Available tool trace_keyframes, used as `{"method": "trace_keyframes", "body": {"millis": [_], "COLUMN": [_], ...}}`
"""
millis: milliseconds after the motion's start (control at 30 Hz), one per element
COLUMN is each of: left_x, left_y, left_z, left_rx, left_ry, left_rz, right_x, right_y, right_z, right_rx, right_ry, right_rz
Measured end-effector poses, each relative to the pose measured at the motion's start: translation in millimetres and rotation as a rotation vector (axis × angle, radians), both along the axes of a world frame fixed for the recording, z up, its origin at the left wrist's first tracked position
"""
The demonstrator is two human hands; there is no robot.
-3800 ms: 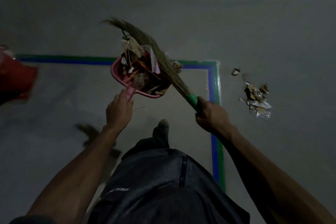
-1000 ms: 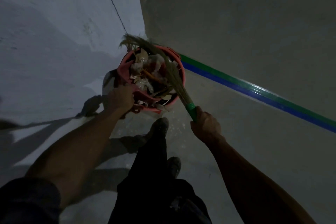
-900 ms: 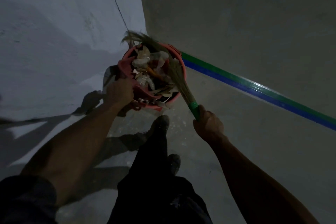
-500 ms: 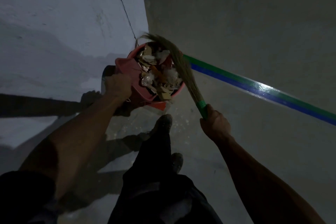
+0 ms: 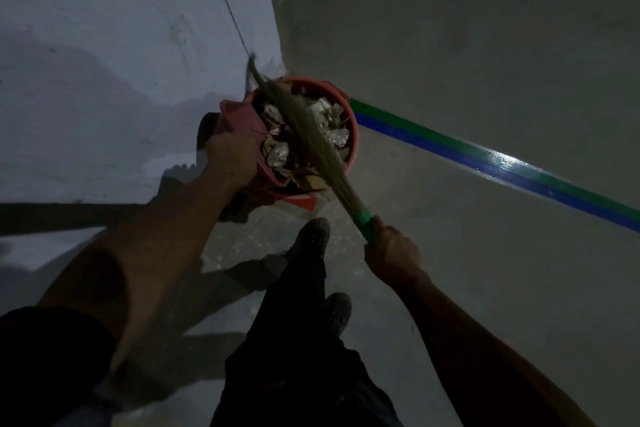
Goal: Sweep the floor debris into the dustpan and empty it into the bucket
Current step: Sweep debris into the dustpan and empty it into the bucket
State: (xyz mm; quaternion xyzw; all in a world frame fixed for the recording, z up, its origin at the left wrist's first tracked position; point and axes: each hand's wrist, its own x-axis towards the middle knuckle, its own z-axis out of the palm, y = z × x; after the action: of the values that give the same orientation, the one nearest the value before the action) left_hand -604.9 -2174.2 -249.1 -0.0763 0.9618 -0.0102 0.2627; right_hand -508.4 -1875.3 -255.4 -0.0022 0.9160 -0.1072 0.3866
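The left hand (image 5: 231, 158) grips the pink dustpan (image 5: 242, 125), tipped against the red bucket (image 5: 351, 135) by the far wall. The right hand (image 5: 393, 253) clutches the broom (image 5: 311, 142), its bristles lying across the debris (image 5: 277, 158) inside.

We see the red bucket (image 5: 350, 146) standing far ahead in the corner, filled with paper and plastic debris (image 5: 277, 156). The pink dustpan (image 5: 239, 118) tilts steeply against its left rim. The straw broom (image 5: 308, 139) lies diagonally across the bucket's mouth.
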Motion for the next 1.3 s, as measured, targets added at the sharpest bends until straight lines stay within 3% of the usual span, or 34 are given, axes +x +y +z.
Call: {"method": "trace_keyframes", "body": {"millis": [200, 567, 667, 967, 1300], "left_x": [-23, -40, -48, -22, 57], "left_y": [1, 5, 8, -6, -9], "left_z": [-31, -81, -85, -27, 31], "left_rx": [0.06, -0.014, 0.044, 0.097, -0.081], "left_ry": [0.082, -0.052, -0.049, 0.078, -0.019], "left_rz": [-0.073, -0.145, -0.099, -0.087, -0.003], "right_x": [-30, -65, -65, -39, 25], "right_y": [-17, -36, -39, -36, -21], "right_z": [-30, -67, -70, -21, 40], "right_rx": [0.018, 0.035, 0.027, -0.032, -0.106], "right_ry": [-0.122, -0.213, -0.231, -0.184, -0.003], "right_rz": [-0.071, -0.074, -0.083, -0.134, -0.109]}}
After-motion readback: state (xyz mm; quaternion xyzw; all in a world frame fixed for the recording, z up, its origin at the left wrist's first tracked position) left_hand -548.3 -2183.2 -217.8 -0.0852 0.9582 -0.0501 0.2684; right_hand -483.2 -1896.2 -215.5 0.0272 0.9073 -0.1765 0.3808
